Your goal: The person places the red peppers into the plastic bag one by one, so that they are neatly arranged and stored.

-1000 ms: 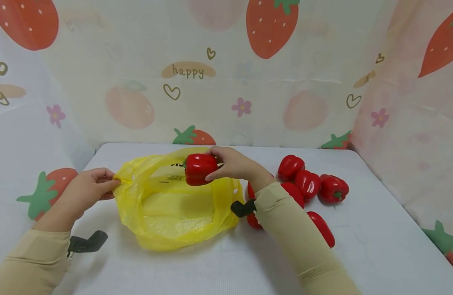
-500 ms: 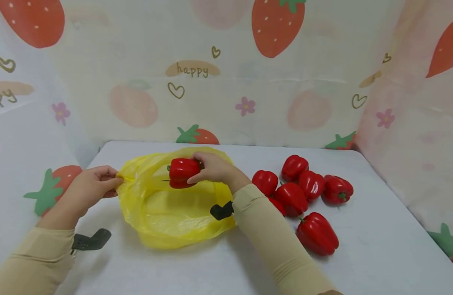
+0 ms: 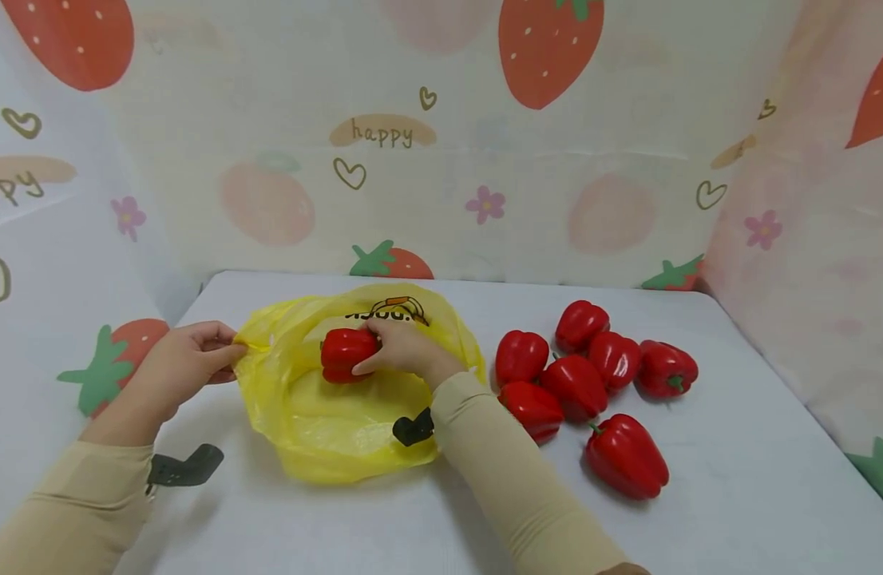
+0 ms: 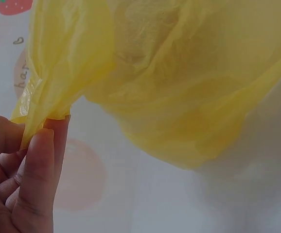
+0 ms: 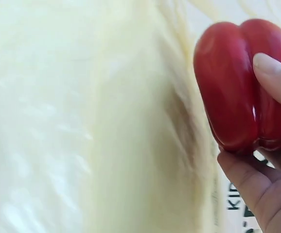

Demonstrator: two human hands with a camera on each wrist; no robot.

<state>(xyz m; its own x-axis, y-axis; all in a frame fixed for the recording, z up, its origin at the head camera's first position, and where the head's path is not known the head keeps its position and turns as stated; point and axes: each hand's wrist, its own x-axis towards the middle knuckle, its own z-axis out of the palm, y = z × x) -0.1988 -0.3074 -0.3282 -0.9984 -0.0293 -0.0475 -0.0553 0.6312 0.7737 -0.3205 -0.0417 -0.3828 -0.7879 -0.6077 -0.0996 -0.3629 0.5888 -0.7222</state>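
A yellow plastic bag (image 3: 326, 459) lies on the table with its mouth spread wide. At its left edge my left hand (image 3: 190, 363) pinches the gathered plastic between thumb and fingers; the left wrist view shows the bag's corner (image 4: 48, 92) caught in the fingertips. My right hand (image 3: 401, 349) grips a red bell pepper (image 3: 346, 355) inside the bag's opening, above its bottom. In the right wrist view the thumb lies across the pepper (image 5: 228, 87) and the other fingers are beneath it. Black print shows on the bag's inner back wall.
Several red bell peppers lie to the right of the bag, one (image 3: 626, 457) nearer the front and another (image 3: 581, 326) at the back. The white tabletop (image 3: 758, 447) meets a strawberry-print cloth (image 3: 528, 239) behind and at both sides.
My right hand has carried the bell pepper left and down into the bag's opening. The peppers that the right arm covered now show. My left hand keeps its pinch on the bag.
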